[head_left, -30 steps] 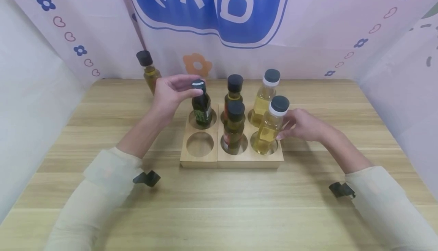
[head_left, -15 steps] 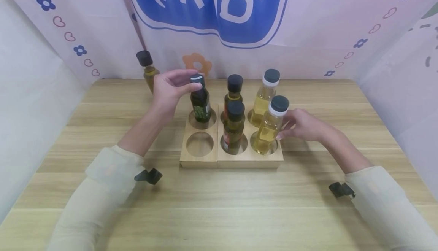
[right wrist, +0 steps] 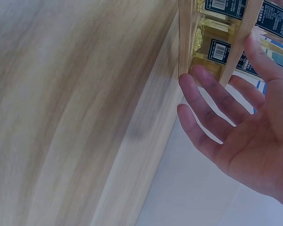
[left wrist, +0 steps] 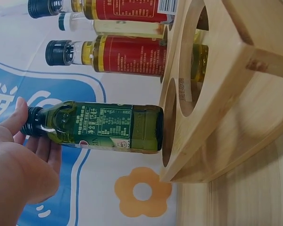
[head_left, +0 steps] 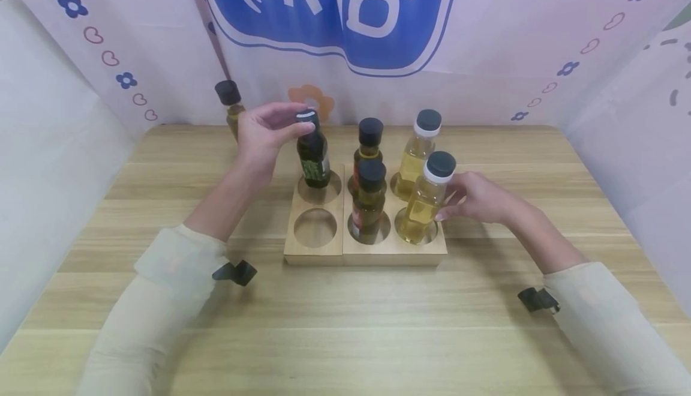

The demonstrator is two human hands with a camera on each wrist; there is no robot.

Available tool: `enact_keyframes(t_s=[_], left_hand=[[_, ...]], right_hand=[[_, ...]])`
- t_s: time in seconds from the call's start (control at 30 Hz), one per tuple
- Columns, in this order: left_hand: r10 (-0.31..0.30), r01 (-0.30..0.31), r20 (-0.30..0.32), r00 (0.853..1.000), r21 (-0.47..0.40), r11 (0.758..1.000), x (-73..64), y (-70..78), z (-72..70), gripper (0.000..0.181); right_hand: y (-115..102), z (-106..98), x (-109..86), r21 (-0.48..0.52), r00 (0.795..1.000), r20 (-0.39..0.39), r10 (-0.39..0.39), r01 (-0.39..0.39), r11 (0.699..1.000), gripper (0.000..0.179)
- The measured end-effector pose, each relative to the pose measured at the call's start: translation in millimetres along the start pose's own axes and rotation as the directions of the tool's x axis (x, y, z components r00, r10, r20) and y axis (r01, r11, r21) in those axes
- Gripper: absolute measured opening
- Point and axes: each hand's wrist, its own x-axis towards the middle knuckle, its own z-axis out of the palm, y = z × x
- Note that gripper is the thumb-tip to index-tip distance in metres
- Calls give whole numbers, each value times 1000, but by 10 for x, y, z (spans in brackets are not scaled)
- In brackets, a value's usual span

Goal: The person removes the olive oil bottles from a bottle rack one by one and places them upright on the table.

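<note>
My left hand (head_left: 264, 138) pinches the cap of a dark green glass bottle of oil (head_left: 315, 159) between thumb and fingers. In the left wrist view the green bottle (left wrist: 106, 127) has its base raised just clear of the back left hole. The wooden bottle rack (head_left: 315, 258) has round holes in two rows; the front left one holds no bottle. My right hand (head_left: 477, 198) holds the rack's right end, its thumb (right wrist: 257, 52) at the top board and its fingers by the open side. Beside it a clear bottle of yellow oil (head_left: 423, 207) leans slightly in the front right hole.
Two black-capped oil bottles with red labels, one in front (head_left: 369, 204) and one behind (head_left: 370, 144), fill the middle holes. Another clear oil bottle (head_left: 414, 156) stands back right. Behind my left hand, a black-capped bottle (head_left: 231, 105) stands near the printed cloth backdrop (head_left: 486, 36).
My left hand has lifted the green bottle up and slightly left, raising its base from the back left hole. The right hand and the rack stay in place.
</note>
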Motion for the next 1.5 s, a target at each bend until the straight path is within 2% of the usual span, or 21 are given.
enact_keyframes(t_s=[0.27,0.47,0.73,0.93,1.5], left_hand=[[-42,44,-56,998,34,998,33,51,-19,28],[-14,15,-70,997,7,1000,85,58,-47,27],[-7,5,-94,996,-15,1000,176,38,-111,29],[43,-48,-107,993,-48,998,232,30,-133,30],[69,-70,-141,988,0,998,342,96,-161,26]], right_hand=[[-5,2,-1,2,1000,6,5,-5,1000,45],[-11,2,4,2,1000,3,9,-10,1000,45],[-23,-4,9,4,1000,12,16,-16,1000,47],[-19,-5,2,14,1000,8,19,-19,1000,45],[25,12,-6,21,1000,5,-2,2,1000,44]])
